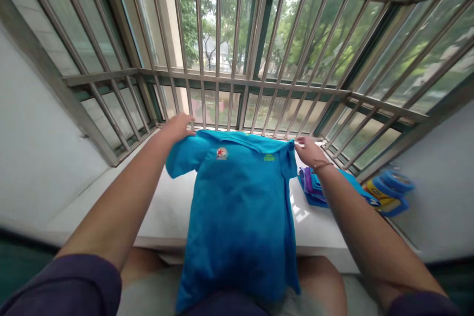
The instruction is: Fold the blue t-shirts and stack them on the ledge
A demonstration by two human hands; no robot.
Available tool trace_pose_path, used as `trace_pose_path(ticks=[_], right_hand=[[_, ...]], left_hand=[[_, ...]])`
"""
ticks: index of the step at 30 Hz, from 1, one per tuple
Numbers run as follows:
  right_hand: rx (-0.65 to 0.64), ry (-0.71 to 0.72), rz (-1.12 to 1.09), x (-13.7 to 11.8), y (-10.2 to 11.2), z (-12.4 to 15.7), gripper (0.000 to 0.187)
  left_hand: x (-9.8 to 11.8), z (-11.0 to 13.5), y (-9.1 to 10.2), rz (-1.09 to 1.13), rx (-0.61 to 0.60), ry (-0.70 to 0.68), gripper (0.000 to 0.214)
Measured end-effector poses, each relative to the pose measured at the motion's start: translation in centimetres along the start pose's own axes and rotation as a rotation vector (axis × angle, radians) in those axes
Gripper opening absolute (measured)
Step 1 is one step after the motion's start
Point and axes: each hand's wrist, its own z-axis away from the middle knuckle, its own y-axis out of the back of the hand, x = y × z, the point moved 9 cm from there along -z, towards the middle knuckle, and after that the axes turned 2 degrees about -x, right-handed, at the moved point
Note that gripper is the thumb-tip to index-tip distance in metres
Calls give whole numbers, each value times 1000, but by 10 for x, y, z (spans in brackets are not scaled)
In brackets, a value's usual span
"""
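Note:
A blue short-sleeved T-shirt [240,202] is spread out in front of me, its collar end toward the window and its hem hanging over the ledge edge toward my lap. It bears a small red and white badge and green lettering on the chest. My left hand [179,127] grips the shirt at the left shoulder, fingertips partly hidden. At the opposite shoulder my right hand [308,150] pinches the cloth, and the right sleeve hangs folded down there. The collar sags slightly between both hands.
Folded blue and purple clothes [314,187] lie on the white ledge [166,212] to the right, partly behind my right forearm. A blue and yellow plastic container [390,190] with a handle stands beside them. Metal window bars [237,81] enclose the ledge's far side.

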Motion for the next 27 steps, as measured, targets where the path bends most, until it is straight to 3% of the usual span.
trace_pose_path(ticks=[2,4,7,10,12,14,16,20,27], right_hand=[[116,81,133,-15,-9,-14,39],[112,221,150,-31,-35,2,39],[-110,352,160,-41,-104,67,35],[-322,307,262,-27,-170,144,42],[-455,216,333,-8,-203,189,51],[-552,133,375,10,-224,224,57],[-581,106,383,19,-232,249,60],[-539,144,346,15,-236,277,64],[-514,194,262,-20,-243,315,65]], left_hand=[[15,-13,-20,-103,54,18,45],[42,-3,-58,-90,31,-46,41],[91,45,-140,32,-103,-178,39],[125,108,-223,48,-211,-221,44],[131,146,-269,46,-284,-199,54],[128,172,-298,44,-305,-174,62],[118,189,-310,40,-300,-146,67],[97,215,-310,13,-289,-120,74],[60,266,-299,-21,-231,-111,73]])
